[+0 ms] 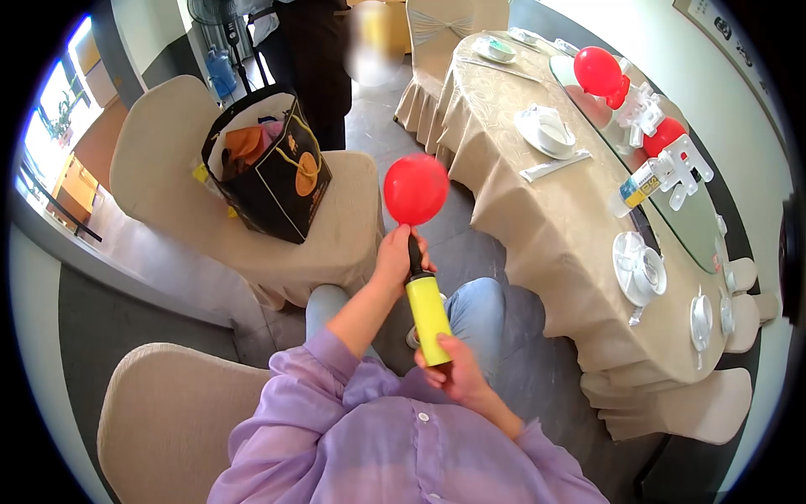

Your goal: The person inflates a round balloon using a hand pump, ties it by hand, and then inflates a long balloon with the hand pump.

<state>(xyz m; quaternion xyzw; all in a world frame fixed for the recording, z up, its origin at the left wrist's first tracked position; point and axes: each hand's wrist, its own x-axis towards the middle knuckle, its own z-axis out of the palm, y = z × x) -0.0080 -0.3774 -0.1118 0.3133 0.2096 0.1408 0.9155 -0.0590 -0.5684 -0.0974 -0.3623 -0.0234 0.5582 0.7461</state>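
A round red balloon [416, 188] stands upright on the black nozzle end of a yellow hand balloon pump [429, 317]. My left hand [400, 256] is closed around the balloon's neck where it meets the nozzle, so the join is hidden by my fingers. Lower down, my right hand [457, 370] grips the bottom end of the yellow pump body, slightly smeared by motion. The pump is tilted a little, its nozzle end pointing away from me, over my knees.
A black paper bag [273, 181] with colourful things inside sits on a covered chair [351, 186]. To the right, a clothed table [520, 210] bears wrapped dish sets [546, 132], a glass turntable, more red balloons [598, 70] and white plastic clips [687, 170]. Someone in dark clothes [311, 67] stands ahead.
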